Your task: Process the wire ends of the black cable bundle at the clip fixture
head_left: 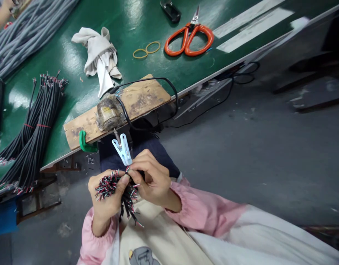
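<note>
My left hand [110, 197] is closed round a bundle of black cables [106, 187], whose stripped ends show red, white and black wires. The thumb presses near the tip of one cable. Beside it my right hand [150, 176] pinches the end of that cable [127, 170] between thumb and finger. Just above the fingertips is a light blue clothespin-like clip [122, 150], fixed on a metal shaft from a small motor [109, 112]. The motor sits on a stained wooden board [144, 94] at the table's edge. Other cables hang below my hands.
On the green table [136, 22] are orange-handled scissors [188, 38], yellow rubber bands [146, 50], a crumpled cloth [99, 55] and banded black cable bundles [45, 121]. Grey cables [28, 33] lie at upper left, near another person's arm [1, 16]. A green clamp [85, 141] grips the board.
</note>
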`<move>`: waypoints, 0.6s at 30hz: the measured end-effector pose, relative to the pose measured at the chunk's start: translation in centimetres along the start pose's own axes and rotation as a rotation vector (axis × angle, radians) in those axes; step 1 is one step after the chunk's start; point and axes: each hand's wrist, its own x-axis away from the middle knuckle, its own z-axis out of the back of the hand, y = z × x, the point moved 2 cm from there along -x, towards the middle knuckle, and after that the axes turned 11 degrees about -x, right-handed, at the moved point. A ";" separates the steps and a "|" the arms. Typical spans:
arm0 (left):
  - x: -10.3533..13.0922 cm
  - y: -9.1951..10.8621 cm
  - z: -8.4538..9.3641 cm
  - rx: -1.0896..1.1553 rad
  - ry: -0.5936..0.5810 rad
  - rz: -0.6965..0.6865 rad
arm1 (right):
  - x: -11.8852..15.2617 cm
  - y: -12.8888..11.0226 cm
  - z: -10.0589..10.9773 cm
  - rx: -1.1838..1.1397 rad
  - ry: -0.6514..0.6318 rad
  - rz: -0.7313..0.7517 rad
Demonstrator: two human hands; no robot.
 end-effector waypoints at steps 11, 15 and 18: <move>0.4 -0.5 -0.1 0.013 0.004 -0.001 | -1.0 0.4 0.9 -0.135 -0.032 -0.244; 0.1 -0.1 -0.1 -0.027 0.006 -0.017 | -1.3 0.1 0.9 -0.129 -0.033 -0.226; 0.1 -0.2 -0.1 0.003 0.024 -0.027 | -1.2 0.4 1.1 -0.177 -0.064 -0.269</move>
